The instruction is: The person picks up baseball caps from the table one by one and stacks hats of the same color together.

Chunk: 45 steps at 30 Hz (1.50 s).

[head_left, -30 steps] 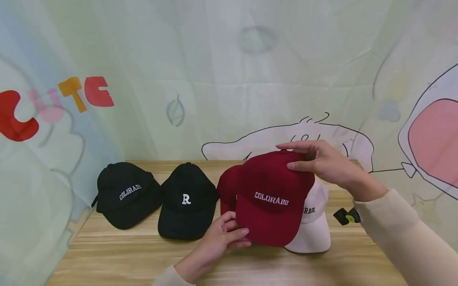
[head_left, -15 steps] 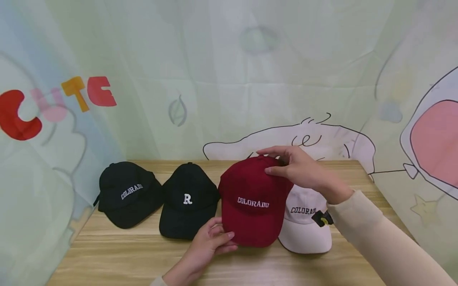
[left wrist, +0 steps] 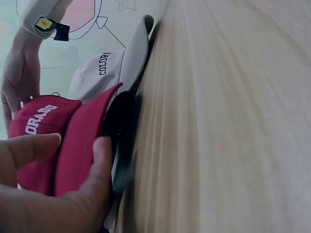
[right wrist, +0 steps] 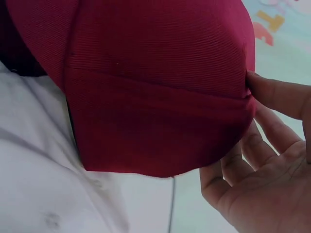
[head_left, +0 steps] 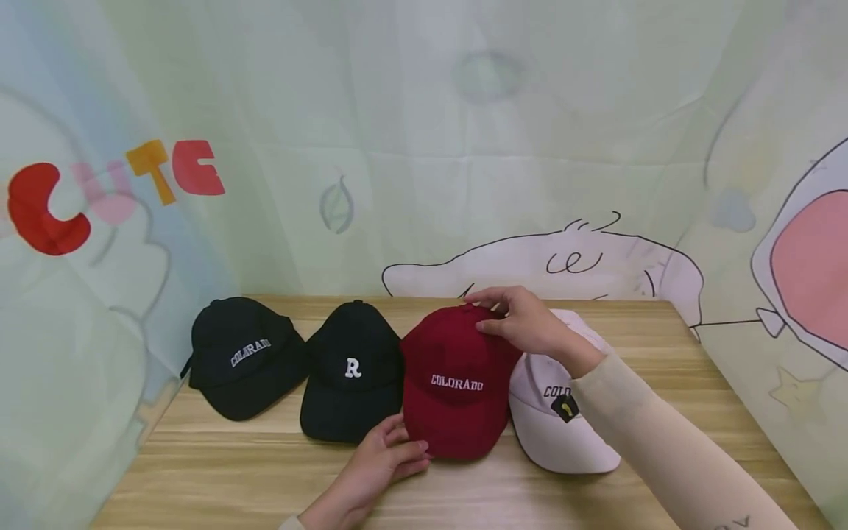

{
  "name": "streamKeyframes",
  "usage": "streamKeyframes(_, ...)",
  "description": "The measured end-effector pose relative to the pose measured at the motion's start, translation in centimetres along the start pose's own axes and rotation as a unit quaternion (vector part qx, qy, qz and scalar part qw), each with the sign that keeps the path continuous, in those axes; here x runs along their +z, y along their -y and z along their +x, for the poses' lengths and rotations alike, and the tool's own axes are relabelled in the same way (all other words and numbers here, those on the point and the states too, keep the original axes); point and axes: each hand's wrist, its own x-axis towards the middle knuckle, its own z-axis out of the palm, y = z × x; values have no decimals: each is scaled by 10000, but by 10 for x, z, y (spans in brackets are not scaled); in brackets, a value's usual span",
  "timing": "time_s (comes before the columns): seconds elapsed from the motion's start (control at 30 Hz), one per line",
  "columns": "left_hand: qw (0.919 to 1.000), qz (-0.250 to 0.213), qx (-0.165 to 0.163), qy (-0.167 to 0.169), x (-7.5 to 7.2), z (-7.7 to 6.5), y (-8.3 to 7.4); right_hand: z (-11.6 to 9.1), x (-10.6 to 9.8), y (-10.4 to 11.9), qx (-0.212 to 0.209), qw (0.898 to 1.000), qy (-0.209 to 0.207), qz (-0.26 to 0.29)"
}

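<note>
A red baseball cap (head_left: 457, 386) with COLORADO lettering stands between two other caps, its brim toward me. At the lower left of its brim my left hand (head_left: 380, 464) pinches the edge; the left wrist view shows the brim (left wrist: 80, 145) between thumb and finger. My right hand (head_left: 523, 324) holds the top of the crown, thumb in front and fingers behind. The right wrist view shows the red crown (right wrist: 155, 87) close up with that hand (right wrist: 265, 165) at its edge. A second red cap, seen earlier, is hidden now.
Left of the red cap sit a black cap with a white R (head_left: 352, 397) and a black COLORADO cap (head_left: 241, 379). To the right is a white cap (head_left: 556, 434), partly behind my right forearm. They rest on a wooden table (head_left: 218, 478) before a printed curtain (head_left: 397, 110).
Both hands have brought the red cap left and down, over the spot where another red cap showed. More of the white cap came into sight, then my right forearm crossed it.
</note>
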Motion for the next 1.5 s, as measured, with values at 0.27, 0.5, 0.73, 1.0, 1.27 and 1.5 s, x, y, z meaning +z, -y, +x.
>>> streamKeyframes(0.27,9995,294,-124,85,0,-3,-1,6,20,-4,-56,9995,-171,-254)
streamKeyframes(0.5,9962,821,32,-278,7,-9,-9,8,29,-1,2,9969,-336,-714)
streamKeyframes(0.73,9939,1007,65,-444,14,-17,-17,10,37,-5,72,9895,-699,-1263)
streamKeyframes(1.0,9941,956,92,-510,17,-21,-18,12,50,-9,15,9806,-795,-1792)
streamKeyframes(1.27,9956,792,117,-483,16,-21,-16,11,52,-11,1,9876,-693,-1409)
streamKeyframes(1.5,9960,758,-4,-476,12,-23,-19,4,42,-4,166,9913,-778,-1052)
